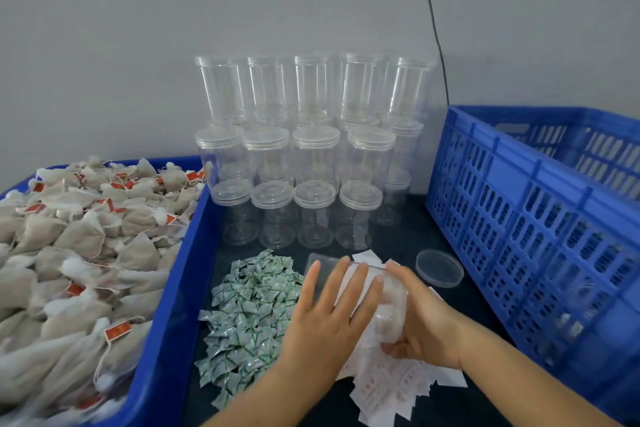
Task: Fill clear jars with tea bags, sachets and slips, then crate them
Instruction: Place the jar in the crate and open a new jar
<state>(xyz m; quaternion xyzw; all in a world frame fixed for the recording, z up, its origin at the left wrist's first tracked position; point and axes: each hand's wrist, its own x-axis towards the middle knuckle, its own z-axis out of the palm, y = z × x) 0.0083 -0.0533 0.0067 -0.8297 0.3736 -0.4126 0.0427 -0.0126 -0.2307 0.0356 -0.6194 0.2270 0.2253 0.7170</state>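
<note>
- Clear jar (360,291): on its side above the paper slips (398,381), held between both hands.
- Right hand (420,319): grip curled around the jar's open end.
- Left hand (329,312): grip open, straight fingers against the jar.
- Loose lid (440,268): on the desk (408,239), beside the blue crate (540,218).

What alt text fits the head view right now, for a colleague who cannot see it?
Both hands, left hand and right hand, hold a clear jar on its side over paper slips, its lid lying beside the blue crate. Left: green sachets and a tray of tea bags; behind: stacked lidded jars.
</note>
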